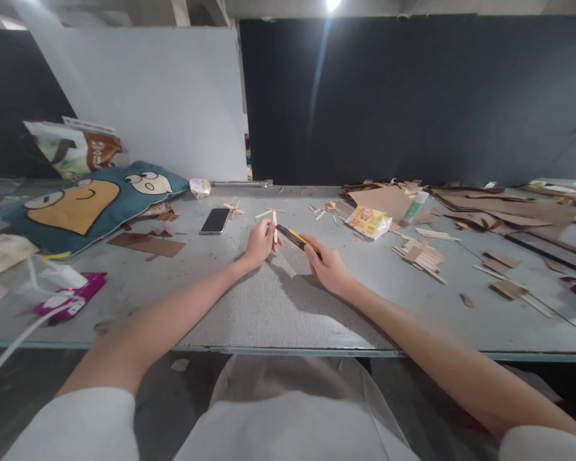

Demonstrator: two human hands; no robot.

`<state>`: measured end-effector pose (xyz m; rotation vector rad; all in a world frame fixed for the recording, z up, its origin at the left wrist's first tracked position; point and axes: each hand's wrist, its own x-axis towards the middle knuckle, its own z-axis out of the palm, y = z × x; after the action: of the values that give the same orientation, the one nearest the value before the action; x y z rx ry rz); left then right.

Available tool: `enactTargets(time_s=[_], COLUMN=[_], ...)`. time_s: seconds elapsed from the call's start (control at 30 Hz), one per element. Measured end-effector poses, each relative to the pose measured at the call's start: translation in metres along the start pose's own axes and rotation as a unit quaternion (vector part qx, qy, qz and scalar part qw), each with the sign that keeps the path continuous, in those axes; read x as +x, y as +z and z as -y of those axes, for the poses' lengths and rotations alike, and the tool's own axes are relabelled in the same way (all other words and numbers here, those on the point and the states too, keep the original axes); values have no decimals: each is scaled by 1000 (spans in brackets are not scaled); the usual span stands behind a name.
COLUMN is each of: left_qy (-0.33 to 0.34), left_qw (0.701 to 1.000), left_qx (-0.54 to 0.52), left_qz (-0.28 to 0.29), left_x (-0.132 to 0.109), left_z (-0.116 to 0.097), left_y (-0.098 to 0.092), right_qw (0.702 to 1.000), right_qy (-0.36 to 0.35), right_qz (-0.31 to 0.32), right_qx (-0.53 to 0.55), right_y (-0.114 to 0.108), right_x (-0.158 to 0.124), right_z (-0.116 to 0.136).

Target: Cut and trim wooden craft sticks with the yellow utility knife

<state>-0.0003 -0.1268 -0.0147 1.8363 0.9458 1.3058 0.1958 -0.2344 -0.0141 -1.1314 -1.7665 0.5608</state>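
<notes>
Near the middle of the grey table [249, 320], my left hand [260, 243] pinches a short wooden stick [275, 221], which stands roughly upright between the fingers. My right hand [330, 267] is wrapped round a yellow and black utility knife [298, 239]. The knife's front end points up and left and lies close to the stick; whether the blade touches the wood is too small to tell. Small wooden pieces [233, 209] lie behind my left hand, and more cut pieces [324, 210] lie beyond the knife.
A phone [215, 221], brown cardboard [146, 244], a teal cushion [91, 205] and a purple power strip [72, 298] are on the left. At the right lie a yellow packet [368, 221], a glue stick [415, 207], a bundle of sticks [422, 256] and cardboard scraps [499, 208].
</notes>
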Motion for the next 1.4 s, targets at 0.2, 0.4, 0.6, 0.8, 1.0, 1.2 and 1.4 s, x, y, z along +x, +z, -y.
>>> enactTargets(time_s=[0.2, 0.4, 0.6, 0.8, 1.0, 1.2, 1.4], left_qy=[-39, -103, -94, -110, -136, -119, -136], left_qw=[999, 993, 995, 994, 989, 991, 985], left_qx=[0, -52, -29, -26, -48, -60, -102], left_qz=[-5, 22, 17, 10, 17, 22, 11], left_x=[0, 4, 2, 3, 2, 2, 3], left_z=[-4, -3, -3, -3, -3, -4, -5], left_y=[1, 2, 2, 3, 1, -1, 3], right_qw=[1000, 995, 987, 981, 978, 983, 993], right_qy=[-14, -33, -34, -64, -76, -30, -25], right_qz=[-15, -17, -17, 8, 19, -7, -6], right_qx=[-20, -90, -155, -180, -194, -183, -113], right_y=[5, 4, 4, 3, 3, 4, 3], right_x=[-2, -2, -4, -5, -5, -4, -1], right_z=[-1, -4, -7, -1, 1, -4, -4])
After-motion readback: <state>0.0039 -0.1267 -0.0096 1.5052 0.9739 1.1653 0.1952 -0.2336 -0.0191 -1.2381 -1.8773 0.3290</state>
